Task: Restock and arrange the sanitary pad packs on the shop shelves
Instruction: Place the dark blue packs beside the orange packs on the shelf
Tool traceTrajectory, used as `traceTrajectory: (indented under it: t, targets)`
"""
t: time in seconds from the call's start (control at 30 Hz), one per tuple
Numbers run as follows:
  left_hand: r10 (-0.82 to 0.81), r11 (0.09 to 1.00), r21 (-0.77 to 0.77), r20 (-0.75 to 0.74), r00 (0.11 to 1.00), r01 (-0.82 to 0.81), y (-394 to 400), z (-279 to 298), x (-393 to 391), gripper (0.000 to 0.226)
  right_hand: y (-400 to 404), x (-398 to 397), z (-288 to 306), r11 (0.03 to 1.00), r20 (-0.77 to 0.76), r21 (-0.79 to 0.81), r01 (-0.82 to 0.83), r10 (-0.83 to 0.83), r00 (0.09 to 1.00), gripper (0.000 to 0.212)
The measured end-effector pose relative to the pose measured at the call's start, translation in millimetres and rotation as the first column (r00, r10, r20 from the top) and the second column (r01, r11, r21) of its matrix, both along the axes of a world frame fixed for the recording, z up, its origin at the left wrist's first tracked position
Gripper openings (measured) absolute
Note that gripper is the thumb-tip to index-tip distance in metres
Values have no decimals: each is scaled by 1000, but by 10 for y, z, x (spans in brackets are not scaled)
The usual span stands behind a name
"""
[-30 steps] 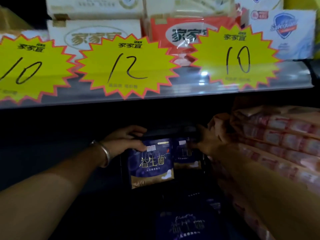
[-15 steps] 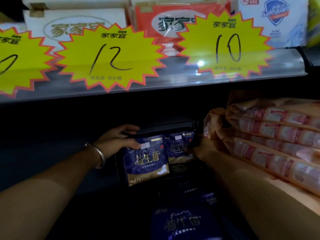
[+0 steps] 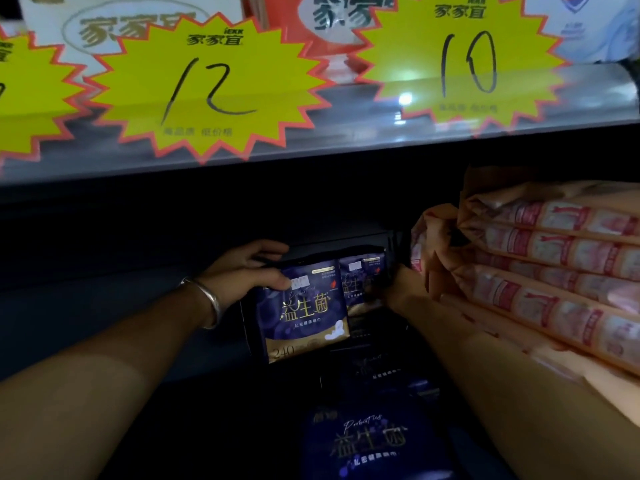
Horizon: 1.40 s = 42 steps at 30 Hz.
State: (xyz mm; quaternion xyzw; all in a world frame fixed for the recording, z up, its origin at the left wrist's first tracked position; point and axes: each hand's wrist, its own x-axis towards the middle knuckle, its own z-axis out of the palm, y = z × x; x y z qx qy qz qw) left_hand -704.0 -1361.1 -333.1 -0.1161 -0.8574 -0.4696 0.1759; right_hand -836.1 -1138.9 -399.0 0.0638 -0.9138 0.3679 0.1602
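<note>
1. Dim shop shelving fills the head view: yellow starburst price tags marked 12 and 10 hang along the upper shelf edge, above a dark lower shelf.
2. Compared with a second ago, the two dark blue sanitary pad packs stand a little straighter and closer together, so squaring up this row seems nearly finished.
3. Left hand grips the front blue pack at its top left corner, thumb on the face, fingers behind.
4. Right hand presses against the second blue pack; its fingers are hidden, so its grip cannot be told.
5. Pink stacked packs lie just right of that hand.
6. Another blue pack lies lower, nearer the camera, untouched.
</note>
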Motion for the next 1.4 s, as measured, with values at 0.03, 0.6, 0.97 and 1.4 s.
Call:
traceTrajectory:
  t: [0.03, 0.6, 0.97, 1.4]
  targets:
    - [-9, 1000, -6, 0, 1000, 9, 34, 11, -2, 68, 19, 1, 0, 1000, -4, -8, -8, 8, 1000, 42]
    - [3, 953, -303, -39, 999, -15, 852, -219, -327, 90, 471, 600, 5, 957, 41, 225, -181, 176, 983, 57]
    - [14, 1000, -12, 212, 977, -12, 658, -532, -321, 81, 351, 783, 66, 928, 123, 345, -143, 106, 987, 65]
    - [77, 995, 34, 291, 954, -91, 773, -586, 88, 71, 468, 1050, -64, 914, 70, 400, -69, 44, 997, 33]
